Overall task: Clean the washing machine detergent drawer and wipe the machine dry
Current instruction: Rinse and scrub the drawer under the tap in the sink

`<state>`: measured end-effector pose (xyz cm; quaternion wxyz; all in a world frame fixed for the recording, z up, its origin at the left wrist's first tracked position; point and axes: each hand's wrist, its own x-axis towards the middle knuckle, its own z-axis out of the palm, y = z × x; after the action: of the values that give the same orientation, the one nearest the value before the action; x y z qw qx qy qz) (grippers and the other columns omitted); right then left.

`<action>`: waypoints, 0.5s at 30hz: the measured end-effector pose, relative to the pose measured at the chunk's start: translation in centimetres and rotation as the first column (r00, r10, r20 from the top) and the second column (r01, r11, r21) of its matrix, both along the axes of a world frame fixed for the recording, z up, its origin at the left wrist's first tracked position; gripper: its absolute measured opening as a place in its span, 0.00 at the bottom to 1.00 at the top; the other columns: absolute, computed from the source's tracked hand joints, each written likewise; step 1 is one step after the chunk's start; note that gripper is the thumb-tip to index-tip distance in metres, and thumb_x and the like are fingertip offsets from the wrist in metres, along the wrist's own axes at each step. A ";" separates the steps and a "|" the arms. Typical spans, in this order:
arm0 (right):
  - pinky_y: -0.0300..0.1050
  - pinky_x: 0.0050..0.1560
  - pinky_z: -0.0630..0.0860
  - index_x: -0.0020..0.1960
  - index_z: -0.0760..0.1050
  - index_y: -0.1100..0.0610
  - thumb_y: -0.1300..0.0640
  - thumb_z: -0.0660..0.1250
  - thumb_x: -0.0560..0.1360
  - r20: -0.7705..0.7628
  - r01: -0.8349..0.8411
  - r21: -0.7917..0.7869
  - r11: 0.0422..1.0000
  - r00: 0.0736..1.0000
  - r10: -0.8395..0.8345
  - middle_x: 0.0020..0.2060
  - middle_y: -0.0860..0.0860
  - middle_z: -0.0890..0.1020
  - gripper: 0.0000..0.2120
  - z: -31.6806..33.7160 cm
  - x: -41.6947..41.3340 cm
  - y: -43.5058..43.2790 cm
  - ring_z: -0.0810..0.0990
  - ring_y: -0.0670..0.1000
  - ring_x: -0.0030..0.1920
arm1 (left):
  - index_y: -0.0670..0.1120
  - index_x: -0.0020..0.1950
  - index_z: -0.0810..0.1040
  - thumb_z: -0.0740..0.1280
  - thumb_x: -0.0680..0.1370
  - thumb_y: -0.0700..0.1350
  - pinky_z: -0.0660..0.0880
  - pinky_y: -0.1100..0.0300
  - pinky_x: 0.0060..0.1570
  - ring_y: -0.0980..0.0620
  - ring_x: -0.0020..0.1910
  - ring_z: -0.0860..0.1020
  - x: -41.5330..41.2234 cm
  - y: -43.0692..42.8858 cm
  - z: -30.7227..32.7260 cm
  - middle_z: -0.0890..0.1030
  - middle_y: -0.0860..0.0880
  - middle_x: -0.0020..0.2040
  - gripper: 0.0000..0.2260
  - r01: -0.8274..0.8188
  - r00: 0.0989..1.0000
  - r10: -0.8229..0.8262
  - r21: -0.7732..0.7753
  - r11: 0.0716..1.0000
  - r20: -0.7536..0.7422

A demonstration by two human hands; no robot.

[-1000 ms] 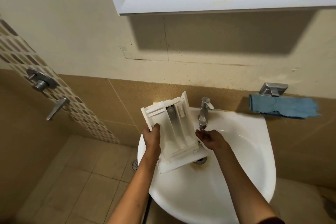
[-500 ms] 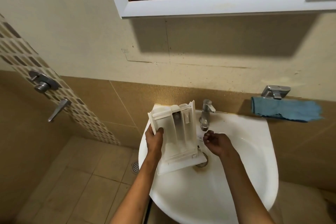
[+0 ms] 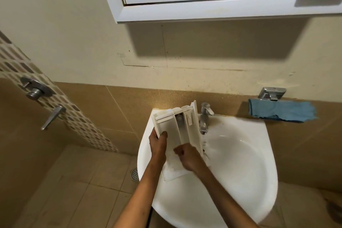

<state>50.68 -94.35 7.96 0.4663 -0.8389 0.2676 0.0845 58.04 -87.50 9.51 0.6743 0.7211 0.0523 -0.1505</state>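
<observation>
Left hand grips the white plastic detergent drawer tilted over the white ceramic sink; right hand, loosely curled at five o'clock, probably scrubs its compartments.

Both bare forearms reached forward, converging. The left hand was curled in a grip, thumb on top and fingers wrapped beneath. The right hand was bunched, knuckles up, fingers tucked under.

Matt white plastic drawer, glossy basin, chrome tap.
</observation>
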 end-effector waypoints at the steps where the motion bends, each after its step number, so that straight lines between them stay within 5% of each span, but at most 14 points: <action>1: 0.42 0.64 0.67 0.72 0.64 0.57 0.66 0.57 0.78 -0.043 -0.093 -0.100 0.991 0.995 0.089 0.66 0.55 0.72 0.23 -0.7 -0.1 0.8 0.71 0.53 0.65 | 0.39 0.54 0.74 0.57 0.73 0.29 0.72 0.60 0.36 0.48 0.40 0.74 0.0 -0.1 0.1 0.77 0.46 0.39 0.13 -0.002 1.000 0.002 0.003 1.000 0.004; 4: 0.46 0.59 0.73 0.75 0.58 0.54 0.62 0.65 0.75 -0.103 -0.248 -0.452 0.857 0.969 0.226 0.64 0.57 0.70 0.31 -3.2 -0.3 3.0 0.72 0.56 0.62 | 0.38 0.59 0.73 0.58 0.74 0.30 0.72 0.59 0.40 0.48 0.44 0.74 -0.1 -0.2 0.4 0.77 0.43 0.45 0.15 0.011 1.000 -0.011 0.013 1.000 0.011; 7: 0.39 0.31 0.77 0.54 0.82 0.54 0.54 0.83 0.48 -0.018 -0.220 -0.644 0.732 0.962 0.273 0.42 0.51 0.81 0.35 -5.5 -1.1 3.3 0.81 0.49 0.37 | 0.40 0.55 0.74 0.58 0.74 0.30 0.71 0.62 0.36 0.52 0.38 0.74 0.2 -0.1 0.5 0.77 0.48 0.39 0.12 0.014 1.000 -0.015 0.023 1.000 0.021; 11: 0.36 0.29 0.75 0.44 0.84 0.57 0.57 0.82 0.40 0.071 -0.112 -0.687 0.718 0.973 0.219 0.36 0.49 0.82 0.31 -6.4 -2.1 2.9 0.79 0.47 0.30 | 0.43 0.50 0.74 0.58 0.75 0.31 0.73 0.59 0.37 0.51 0.39 0.75 0.5 0.1 0.4 0.77 0.48 0.39 0.10 -0.006 1.000 0.007 0.009 1.000 -0.008; 15: 0.33 0.24 0.71 0.29 0.80 0.57 0.63 0.79 0.42 0.250 0.129 -0.686 0.716 0.966 0.066 0.25 0.50 0.77 0.16 -5.0 -2.4 0.6 0.77 0.48 0.25 | 0.44 0.53 0.73 0.58 0.75 0.32 0.73 0.57 0.39 0.50 0.41 0.75 0.5 0.2 0.5 0.77 0.48 0.41 0.11 -0.021 1.000 0.021 0.004 1.000 -0.015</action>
<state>48.23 -93.78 2.91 0.1483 -0.9514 0.2311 -0.1396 58.52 -87.35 9.99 0.6741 0.7206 0.0654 -0.1487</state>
